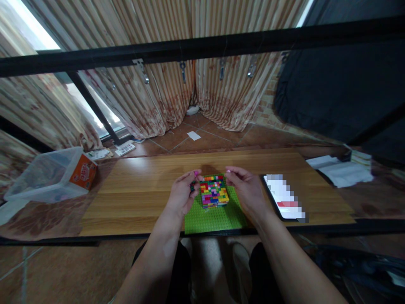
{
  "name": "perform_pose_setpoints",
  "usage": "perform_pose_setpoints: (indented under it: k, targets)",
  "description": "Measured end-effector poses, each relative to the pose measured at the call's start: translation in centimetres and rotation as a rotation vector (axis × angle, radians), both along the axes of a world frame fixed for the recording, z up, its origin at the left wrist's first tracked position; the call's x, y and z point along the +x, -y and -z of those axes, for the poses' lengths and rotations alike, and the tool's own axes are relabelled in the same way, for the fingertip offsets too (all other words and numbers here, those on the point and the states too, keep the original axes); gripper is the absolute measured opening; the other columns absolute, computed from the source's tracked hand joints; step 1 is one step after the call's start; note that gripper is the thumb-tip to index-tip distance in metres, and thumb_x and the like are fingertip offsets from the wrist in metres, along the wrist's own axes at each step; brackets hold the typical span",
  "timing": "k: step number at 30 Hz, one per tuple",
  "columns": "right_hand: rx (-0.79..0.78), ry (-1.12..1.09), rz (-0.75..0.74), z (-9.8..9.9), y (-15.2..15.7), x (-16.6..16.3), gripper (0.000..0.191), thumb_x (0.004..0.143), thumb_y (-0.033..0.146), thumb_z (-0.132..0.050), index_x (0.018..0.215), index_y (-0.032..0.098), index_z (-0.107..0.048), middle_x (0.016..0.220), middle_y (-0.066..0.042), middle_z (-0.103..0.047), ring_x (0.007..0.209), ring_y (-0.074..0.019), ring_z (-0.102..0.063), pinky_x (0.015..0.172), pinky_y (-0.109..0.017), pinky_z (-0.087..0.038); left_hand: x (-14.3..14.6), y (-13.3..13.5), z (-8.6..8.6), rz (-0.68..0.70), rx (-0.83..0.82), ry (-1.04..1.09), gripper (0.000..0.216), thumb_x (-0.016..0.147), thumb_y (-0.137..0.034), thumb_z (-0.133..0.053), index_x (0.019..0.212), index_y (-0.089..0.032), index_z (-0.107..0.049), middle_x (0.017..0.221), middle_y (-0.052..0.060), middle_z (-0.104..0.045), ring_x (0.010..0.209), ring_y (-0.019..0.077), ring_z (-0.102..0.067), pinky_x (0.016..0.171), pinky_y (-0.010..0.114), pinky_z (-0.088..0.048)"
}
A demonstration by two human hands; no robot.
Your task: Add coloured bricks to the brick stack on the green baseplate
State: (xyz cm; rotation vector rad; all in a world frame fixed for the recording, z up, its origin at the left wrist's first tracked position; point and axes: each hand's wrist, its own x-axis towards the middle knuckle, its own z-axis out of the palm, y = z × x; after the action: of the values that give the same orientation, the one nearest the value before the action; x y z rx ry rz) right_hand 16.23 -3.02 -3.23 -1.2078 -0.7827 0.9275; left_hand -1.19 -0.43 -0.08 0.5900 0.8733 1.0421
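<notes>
1. The left hand (182, 192) rests against the left side of the brick block (214, 191). Its fingers are curled in, and the tips pinch a small pink piece (196, 173) just above the block's far left corner. A dark piece also seems tucked under the fingers, though it is too small to make out.

2. The right hand (247, 190) mirrors it on the block's right side. Its thumb and forefinger are closed on something tiny and pinkish at the tips, just off the far right corner; what that is cannot be told.

3. The block lies squarely between the two hands, touching or nearly touching both. Neither hand is clearly nearer. It is a low, roughly square stack of many colours, so it has no marked long axis. Its top faces up, towards the camera.

4. The block stands on a green baseplate (218, 217), on the half farther from the person. The nearer half of the plate is bare studs reaching to the tabletop's front edge.

5. The wooden tabletop (142, 190) carries the plate at its middle. A phone (284, 197) lies just right of the right hand.

6. Farther out, a clear plastic bin (47, 175) stands off the tabletop's left end and white papers (338, 171) lie off its right end.
</notes>
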Motion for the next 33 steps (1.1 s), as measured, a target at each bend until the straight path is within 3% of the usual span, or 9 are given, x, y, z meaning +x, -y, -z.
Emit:
perform_pose_setpoints:
  k: [6,12,19,28,33]
  targets:
    - [-0.053,0.169,0.024,0.02,0.10,0.05,0.028,0.069,0.039,-0.072,0.090,0.020,-0.074,0.080,-0.004,-0.073,0.066,-0.0151,-0.062,0.063,-0.029,-0.050,-0.06,0.00,0.15,0.015,0.021,-0.004,0.011,0.075,-0.018,-0.067,0.081,-0.010,-0.062,0.060,-0.002,-0.053,0.043,0.0026,-0.039,0.037,0.014,-0.018]
    - [-0.040,0.279,0.046,0.21,0.21,0.24,0.028,0.073,0.041,-0.068,0.091,0.020,-0.075,0.079,-0.004,-0.074,0.065,-0.0154,-0.061,0.062,-0.029,-0.048,-0.14,-0.14,0.19,-0.046,0.038,-0.035,0.009,0.078,-0.019,-0.064,0.075,-0.012,-0.059,0.053,-0.006,-0.044,0.038,0.0013,-0.030,0.036,0.015,-0.016]
    - [-0.037,0.311,0.041,0.37,0.27,0.31,0.025,0.074,0.037,-0.068,0.090,0.020,-0.075,0.086,-0.006,-0.075,0.077,-0.0189,-0.066,0.073,-0.032,-0.050,-0.10,-0.11,-0.29,-0.086,0.014,-0.042,0.005,0.081,-0.015,-0.058,0.076,-0.013,-0.059,0.052,-0.006,-0.043,0.037,0.0017,-0.029,0.036,0.014,-0.015]
    - [-0.035,0.358,0.043,0.10,0.36,0.30,0.026,0.076,0.039,-0.066,0.091,0.019,-0.074,0.078,-0.005,-0.074,0.066,-0.0174,-0.065,0.065,-0.031,-0.049,0.13,-0.34,-0.09,-0.086,-0.060,0.061,0.005,0.082,-0.014,-0.056,0.082,-0.011,-0.060,0.054,-0.005,-0.044,0.038,0.0020,-0.030,0.035,0.014,-0.018]
    - [-0.040,0.427,0.045,-0.31,0.53,0.43,0.024,0.077,0.040,-0.066,0.086,0.019,-0.073,0.079,-0.005,-0.074,0.068,-0.0184,-0.066,0.067,-0.032,-0.050,-0.34,-0.64,-0.18,-0.032,-0.209,0.239,0.017,0.088,-0.015,-0.045,0.077,-0.011,-0.058,0.056,-0.003,-0.045,0.037,0.0024,-0.034,0.032,0.013,-0.022]
